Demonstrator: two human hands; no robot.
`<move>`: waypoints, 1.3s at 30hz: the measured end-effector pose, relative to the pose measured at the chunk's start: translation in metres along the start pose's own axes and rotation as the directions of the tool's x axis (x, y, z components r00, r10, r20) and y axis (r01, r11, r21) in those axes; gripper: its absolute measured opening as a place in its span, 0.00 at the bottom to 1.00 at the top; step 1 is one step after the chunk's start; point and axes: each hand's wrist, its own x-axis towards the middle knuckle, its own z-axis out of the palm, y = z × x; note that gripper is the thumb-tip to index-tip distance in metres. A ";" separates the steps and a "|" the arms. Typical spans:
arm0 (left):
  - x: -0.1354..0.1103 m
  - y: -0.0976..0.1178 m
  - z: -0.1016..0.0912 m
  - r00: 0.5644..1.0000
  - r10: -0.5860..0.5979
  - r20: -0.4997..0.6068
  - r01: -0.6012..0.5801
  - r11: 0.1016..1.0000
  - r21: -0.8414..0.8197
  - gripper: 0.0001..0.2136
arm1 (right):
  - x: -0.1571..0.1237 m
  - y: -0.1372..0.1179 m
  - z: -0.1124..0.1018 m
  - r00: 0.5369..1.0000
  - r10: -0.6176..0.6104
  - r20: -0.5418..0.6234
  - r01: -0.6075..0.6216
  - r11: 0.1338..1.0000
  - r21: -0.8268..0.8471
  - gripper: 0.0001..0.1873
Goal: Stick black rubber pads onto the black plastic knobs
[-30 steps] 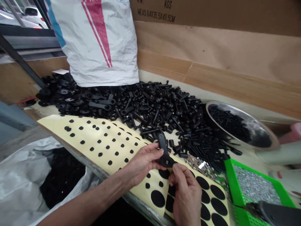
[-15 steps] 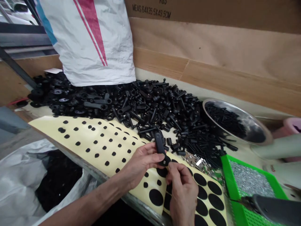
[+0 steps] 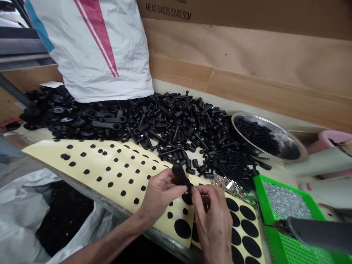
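Left grip [image 3: 161, 192] closed on black plastic lever handle [image 3: 179, 175], fingers and thumb pressed together round shank. Hold turns handle's head toward right grip [image 3: 213, 222], presenting it to right fingertips [image 3: 195, 191], which pinch at head. Handle sits just above sheet of black adhesive dots [image 3: 110, 165] on yellow backing, lying under both grips, within reach. Loose black handles [image 3: 176, 128] heaped behind, against white woven sack [image 3: 90, 47]. Right: steel bowl [image 3: 291, 139] of black screws [image 3: 257, 135], green tray [image 3: 261, 194] of silver parts [image 3: 286, 200]. Left, beyond worktop edge [image 3: 118, 211]: plastic-lined bag [image 3: 22, 209] of black parts [image 3: 63, 216].

The person's slim, bare left forearm [image 3: 107, 234] narrowed into a bony left hand [image 3: 161, 192] with raised knuckles, and the lean right hand [image 3: 213, 223] had long fingers and short nails.
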 end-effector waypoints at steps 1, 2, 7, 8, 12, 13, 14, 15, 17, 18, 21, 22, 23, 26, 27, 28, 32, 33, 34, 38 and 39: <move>0.000 0.001 0.000 1.000 -0.007 0.003 0.007 1.000 -0.026 0.11 | -0.001 -0.001 -0.001 0.999 -0.031 -0.024 0.030 0.998 -0.050 0.19; -0.001 0.001 0.001 1.000 -0.014 0.004 0.014 0.999 -0.052 0.11 | -0.003 -0.003 -0.002 0.997 -0.058 -0.049 0.053 0.994 -0.099 0.20; -0.010 0.003 0.005 1.000 0.015 -0.025 -0.017 0.997 -0.080 0.11 | -0.009 -0.017 -0.004 0.993 -0.087 -0.085 0.064 0.968 -0.241 0.22; -0.013 0.005 0.006 0.999 0.028 -0.032 -0.031 0.997 -0.076 0.11 | -0.010 -0.018 -0.005 0.996 -0.062 -0.059 0.048 0.974 -0.220 0.22; -0.025 0.013 0.006 0.994 0.095 -0.057 -0.100 0.991 -0.084 0.10 | -0.012 -0.016 -0.008 0.997 0.058 0.052 -0.054 0.996 -0.076 0.29; -0.027 0.015 0.006 0.992 0.107 -0.062 -0.112 0.989 -0.092 0.10 | -0.013 -0.014 -0.009 0.992 0.082 0.090 -0.081 0.997 -0.018 0.32; -0.028 0.016 0.005 0.993 0.104 -0.062 -0.110 0.988 -0.109 0.10 | -0.014 -0.012 -0.009 0.984 0.108 0.138 -0.118 0.991 0.065 0.34; -0.029 0.018 0.004 0.995 0.083 -0.050 -0.089 0.987 -0.136 0.09 | -0.015 -0.011 -0.010 0.971 0.139 0.194 -0.173 0.969 0.176 0.33; -0.029 0.018 0.001 1.000 0.009 -0.003 -0.010 0.978 -0.206 0.09 | -0.018 -0.009 -0.012 0.933 0.206 0.296 -0.321 0.848 0.422 0.28; -0.028 0.018 -0.001 0.999 -0.026 0.022 0.031 0.972 -0.235 0.09 | -0.019 -0.010 -0.013 0.916 0.243 0.321 -0.384 0.765 0.516 0.25; -0.030 0.016 -0.004 0.994 -0.073 0.076 0.090 0.965 -0.247 0.10 | -0.022 -0.013 -0.014 0.897 0.295 0.330 -0.442 0.617 0.651 0.20; -0.031 0.016 -0.005 0.993 -0.073 0.088 0.092 0.967 -0.237 0.11 | -0.022 -0.015 -0.013 0.899 0.285 0.331 -0.437 0.609 0.662 0.19; -0.032 0.017 -0.005 0.992 -0.070 0.102 0.092 0.970 -0.226 0.11 | -0.022 -0.016 -0.011 0.903 0.271 0.334 -0.430 0.607 0.669 0.18; -0.037 0.019 -0.004 0.989 -0.054 0.135 0.082 0.975 -0.206 0.13 | -0.023 -0.020 -0.007 0.910 0.238 0.339 -0.413 0.584 0.699 0.15; -0.039 0.020 -0.004 0.988 -0.049 0.146 0.078 0.976 -0.203 0.14 | -0.024 -0.021 -0.006 0.913 0.234 0.333 -0.407 0.575 0.710 0.14; -0.041 0.021 -0.005 0.986 -0.041 0.159 0.073 0.977 -0.201 0.14 | -0.025 -0.022 -0.005 0.916 0.232 0.329 -0.402 0.570 0.716 0.13; -0.047 0.024 -0.010 0.981 -0.008 0.194 0.042 0.984 -0.172 0.14 | -0.029 -0.025 -0.004 0.924 0.207 0.322 -0.380 0.602 0.702 0.14; -0.048 0.024 -0.011 0.982 -0.004 0.188 0.035 0.986 -0.160 0.14 | -0.030 -0.026 -0.003 0.922 0.196 0.333 -0.380 0.611 0.695 0.15; -0.050 0.024 -0.012 0.984 -0.003 0.180 0.030 0.988 -0.149 0.14 | -0.032 -0.028 -0.002 0.920 0.181 0.348 -0.382 0.615 0.690 0.15; -0.052 0.022 -0.011 0.991 -0.012 0.135 0.029 0.992 -0.121 0.16 | -0.040 -0.039 0.000 0.905 0.136 0.403 -0.399 0.602 0.692 0.17; -0.053 0.022 -0.012 0.993 -0.025 0.117 0.038 0.993 -0.115 0.17 | -0.041 -0.040 -0.001 0.891 0.119 0.437 -0.415 0.603 0.682 0.17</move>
